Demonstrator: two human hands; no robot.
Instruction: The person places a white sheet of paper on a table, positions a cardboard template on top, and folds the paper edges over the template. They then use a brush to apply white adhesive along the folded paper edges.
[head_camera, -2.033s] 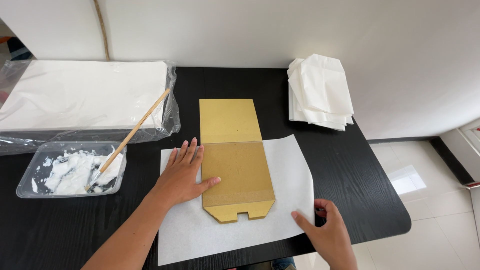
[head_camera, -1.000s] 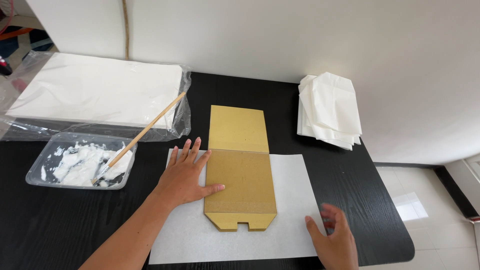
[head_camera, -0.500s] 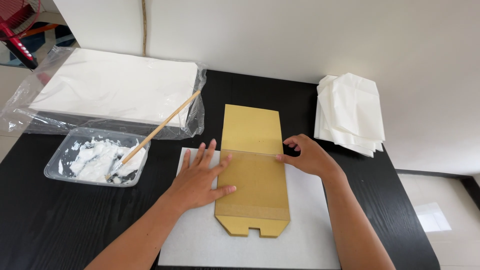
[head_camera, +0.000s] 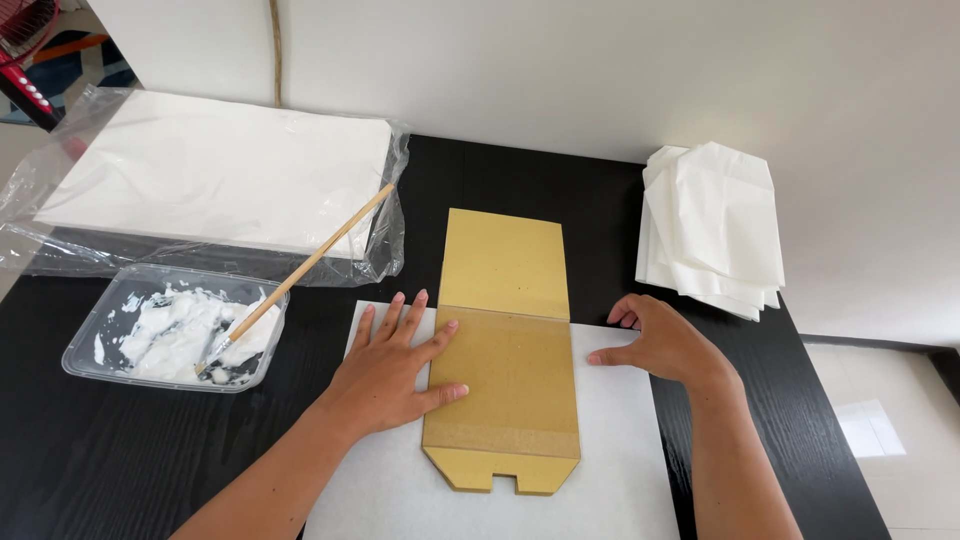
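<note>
Cardboard piece (head_camera: 505, 395), gold-brown and flat, lies on a white paper sheet (head_camera: 620, 470) on the black table (head_camera: 130, 460). Left hand (head_camera: 395, 375) presses flat on its edge, fingers spread. Right hand (head_camera: 665, 345) rests loosely curled on the sheet beside it. Farther off: glue tray (head_camera: 105, 345), brush (head_camera: 300, 270), folded papers (head_camera: 715, 225).

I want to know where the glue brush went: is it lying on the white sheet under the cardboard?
No, the brush rests with its bristles in the clear tray left of the white sheet.

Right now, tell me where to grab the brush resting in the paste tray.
Grip the brush on its bare wooden handle's upper half, coming from above: that end juts up past the paste tray rim toward the wrapped paper stack, while the bristles sit in paste.
</note>
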